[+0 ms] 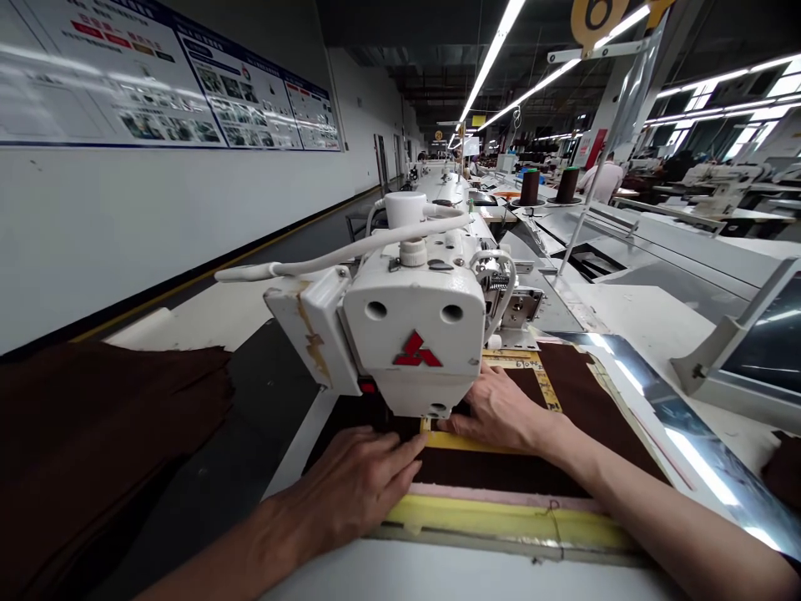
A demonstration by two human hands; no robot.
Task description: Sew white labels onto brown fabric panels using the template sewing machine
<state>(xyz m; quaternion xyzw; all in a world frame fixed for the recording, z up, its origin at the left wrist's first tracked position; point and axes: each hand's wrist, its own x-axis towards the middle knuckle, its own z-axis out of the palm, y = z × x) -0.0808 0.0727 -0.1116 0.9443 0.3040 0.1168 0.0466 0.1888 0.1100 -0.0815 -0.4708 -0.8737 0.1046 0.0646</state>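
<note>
While the brown cloth (494,470) is lying under the sewing machine (375,355) on the desk (375,572), you are working best by pressing evenly beside the yellow strips (485,440), fingertips clear of the needle area. Your left hand (354,476) is reaching in palm down, its grip flat and grasping nothing; your right hand (504,406) is angling inward, its grip wide, thumb apart from the fingers.
</note>
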